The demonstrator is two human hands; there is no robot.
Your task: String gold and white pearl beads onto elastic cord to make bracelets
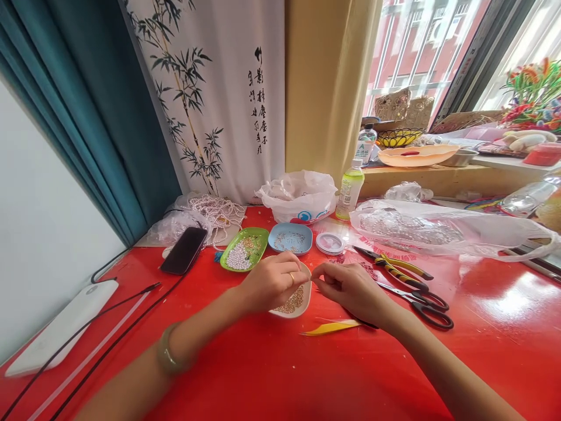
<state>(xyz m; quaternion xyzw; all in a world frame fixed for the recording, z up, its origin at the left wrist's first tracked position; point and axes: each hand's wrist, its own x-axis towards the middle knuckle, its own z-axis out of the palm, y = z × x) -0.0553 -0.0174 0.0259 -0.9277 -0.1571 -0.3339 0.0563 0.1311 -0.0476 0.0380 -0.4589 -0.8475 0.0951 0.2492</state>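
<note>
My left hand (pixel 272 280) and my right hand (pixel 350 287) meet fingertip to fingertip over a small white dish (pixel 294 303) of tiny gold beads on the red table (pixel 263 362). Both hands are closed in a pinch; what they hold is too small to make out. The left hand wears a ring, and a green bangle (pixel 166 354) sits on that forearm. Just beyond the hands lie a green dish (pixel 244 248) of white pearls and a blue dish (pixel 290 238) of small beads. A yellow strip (pixel 329 328) lies under my right wrist.
Yellow-handled pliers (pixel 397 270) and black scissors (pixel 423 304) lie right of my hands. A phone (pixel 184 250), pearl strands (pixel 217 213), plastic bags (pixel 302 196), a bottle (pixel 349 190) and a round lid (pixel 330 243) stand behind. A white device (pixel 65 324) with cables is at the left.
</note>
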